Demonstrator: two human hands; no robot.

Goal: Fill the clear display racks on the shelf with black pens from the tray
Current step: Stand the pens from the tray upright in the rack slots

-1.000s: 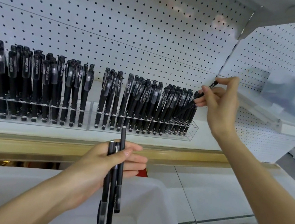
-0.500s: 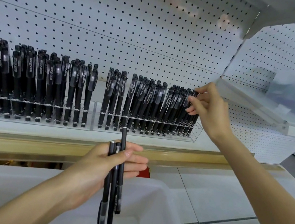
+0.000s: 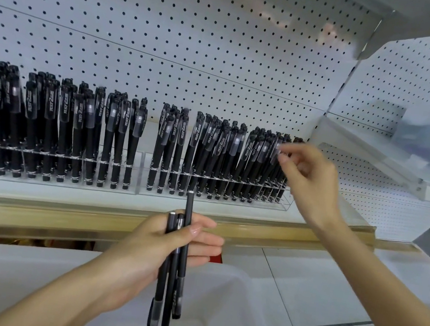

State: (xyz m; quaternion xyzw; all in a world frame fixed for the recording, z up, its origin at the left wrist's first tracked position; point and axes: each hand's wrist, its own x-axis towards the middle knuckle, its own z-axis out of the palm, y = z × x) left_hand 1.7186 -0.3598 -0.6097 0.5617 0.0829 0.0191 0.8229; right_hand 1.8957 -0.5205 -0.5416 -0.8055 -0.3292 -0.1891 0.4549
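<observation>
Nearest to us, the white tray (image 3: 229,286) fills the lower edge, and above it the left hand (image 3: 146,254) grips three black pens (image 3: 169,298) upright in a bundle, thumb across their barrels, one standing higher than the other two. Further in, the right hand (image 3: 311,182) reaches to the right end of the right-hand clear rack (image 3: 286,202), its fingertips (image 3: 283,157) blurred at the pen caps there; we cannot tell whether they pinch one. That rack stands on the shelf (image 3: 200,207) packed with racked pens (image 3: 217,157), caps up, just beside the left-hand rack (image 3: 135,177), also full. Behind them rises the white pegboard (image 3: 200,45).
</observation>
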